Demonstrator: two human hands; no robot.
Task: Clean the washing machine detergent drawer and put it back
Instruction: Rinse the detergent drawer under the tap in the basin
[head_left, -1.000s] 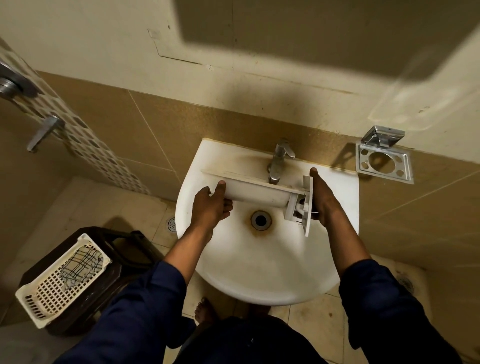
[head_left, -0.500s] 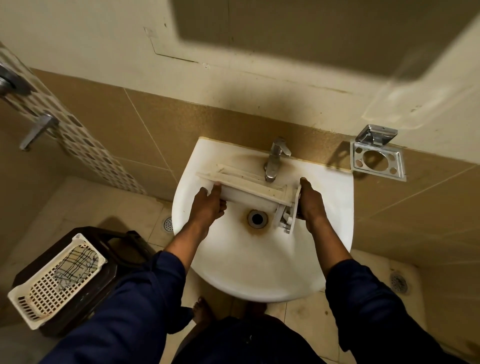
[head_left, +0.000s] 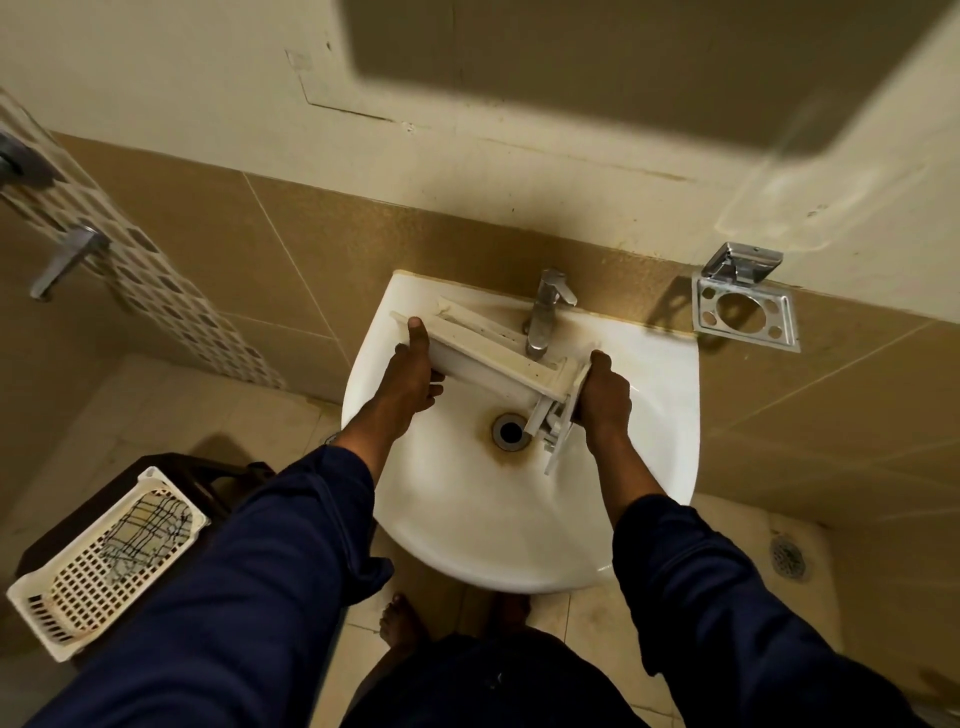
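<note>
Detergent drawer (head_left: 483, 358) held over the sink (head_left: 467, 519)

White, grimy, tilted under the tap (head_left: 545, 312); left hand (head_left: 408, 379) and right hand (head_left: 602, 400) clasp its ends.

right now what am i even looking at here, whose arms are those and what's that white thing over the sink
This is one picture from a camera worn on a person's head, looking down at their own arms in dark blue sleeves. No robot is involved. The left hand and right hand each grip one end of a white washing machine detergent drawer, held tilted over a white sink, just under the tap. No water is visibly running. On the floor at the left sits a white plastic basket on a dark stool. A metal holder hangs on the wall to the right.
</note>
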